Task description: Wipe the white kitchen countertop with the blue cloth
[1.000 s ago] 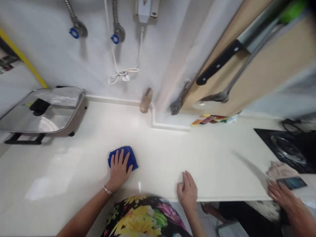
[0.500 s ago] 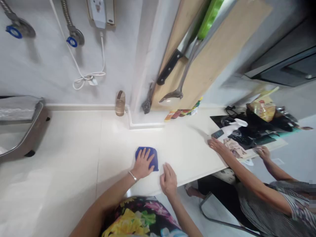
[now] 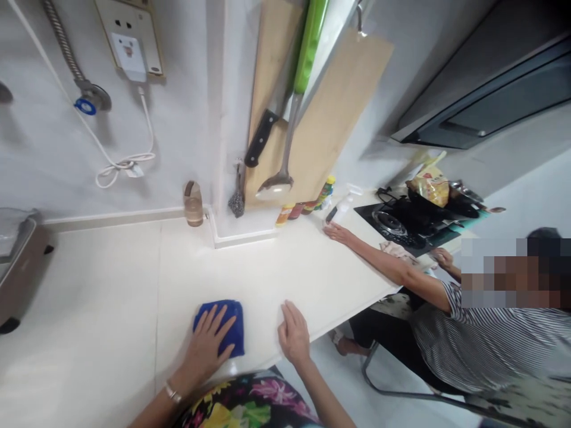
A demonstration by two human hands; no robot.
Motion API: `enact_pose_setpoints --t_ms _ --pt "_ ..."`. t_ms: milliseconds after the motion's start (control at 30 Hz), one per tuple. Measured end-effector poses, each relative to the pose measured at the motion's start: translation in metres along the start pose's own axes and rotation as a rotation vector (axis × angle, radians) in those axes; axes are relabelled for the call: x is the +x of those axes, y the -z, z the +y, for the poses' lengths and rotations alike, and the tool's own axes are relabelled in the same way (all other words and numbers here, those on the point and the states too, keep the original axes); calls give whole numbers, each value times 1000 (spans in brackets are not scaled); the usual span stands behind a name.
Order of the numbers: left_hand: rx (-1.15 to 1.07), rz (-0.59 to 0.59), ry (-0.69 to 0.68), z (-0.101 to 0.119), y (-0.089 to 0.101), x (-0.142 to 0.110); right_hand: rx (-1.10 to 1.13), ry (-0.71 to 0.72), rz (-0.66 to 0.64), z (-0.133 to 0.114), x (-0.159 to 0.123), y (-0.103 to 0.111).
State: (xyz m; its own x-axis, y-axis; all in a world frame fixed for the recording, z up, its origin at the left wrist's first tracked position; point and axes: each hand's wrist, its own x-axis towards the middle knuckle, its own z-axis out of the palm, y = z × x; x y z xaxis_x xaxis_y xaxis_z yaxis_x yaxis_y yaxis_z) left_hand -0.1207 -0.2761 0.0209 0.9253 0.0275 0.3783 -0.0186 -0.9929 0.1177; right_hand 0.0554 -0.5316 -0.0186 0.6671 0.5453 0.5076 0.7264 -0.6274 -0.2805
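My left hand [image 3: 207, 339], with a bracelet at its wrist, lies flat with spread fingers on a folded blue cloth [image 3: 234, 327]. The cloth rests on the white countertop [image 3: 276, 267] near its front edge. To the right of the cloth, apart from it, my right hand [image 3: 294, 333] is at the counter's front edge. Its fingers are stretched out side by side, and nothing shows in it.
At right, a seated person [image 3: 473, 339] reaches one hand to a white bottle [image 3: 343, 207] near condiment bottles [image 3: 307, 205]. Beyond are a crumpled cloth [image 3: 397, 251] and a black stove [image 3: 392, 229]. A brown container [image 3: 193, 205] stands by the wall, below hanging utensils.
The view has swung right. My left hand and the blue cloth have slid left and nearer to me. The other person has moved the white bottle from the stove toward the wall.
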Motion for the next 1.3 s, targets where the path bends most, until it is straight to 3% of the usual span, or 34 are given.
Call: enact_pose_setpoints --t_ms 133,267,533,733,833,900,1000,1200,1300 --pt "87 2 31 -21 17 -29 17 -10 -5 0 0 1" --pt "102 -47 75 -14 19 -20 62 -32 20 -1 -1 2" --pt "-103 -127 1 35 -13 53 259 -83 81 3 -7 5" --pt "-278 -163 4 79 -57 115 455 -392 61 12 -4 6" --pt "-382 -135 -52 83 -65 135 435 -442 141 15 8 8" --pt "-458 -74 -126 75 -62 137 360 -361 183 12 20 8" --pt "-499 64 -123 45 -50 120 251 -187 118 -3 42 4" --pt "-276 211 312 -37 -35 57 -85 -96 -203 -50 66 -17" --pt "-220 206 388 -56 -38 40 -156 -64 -271 -53 64 -19"
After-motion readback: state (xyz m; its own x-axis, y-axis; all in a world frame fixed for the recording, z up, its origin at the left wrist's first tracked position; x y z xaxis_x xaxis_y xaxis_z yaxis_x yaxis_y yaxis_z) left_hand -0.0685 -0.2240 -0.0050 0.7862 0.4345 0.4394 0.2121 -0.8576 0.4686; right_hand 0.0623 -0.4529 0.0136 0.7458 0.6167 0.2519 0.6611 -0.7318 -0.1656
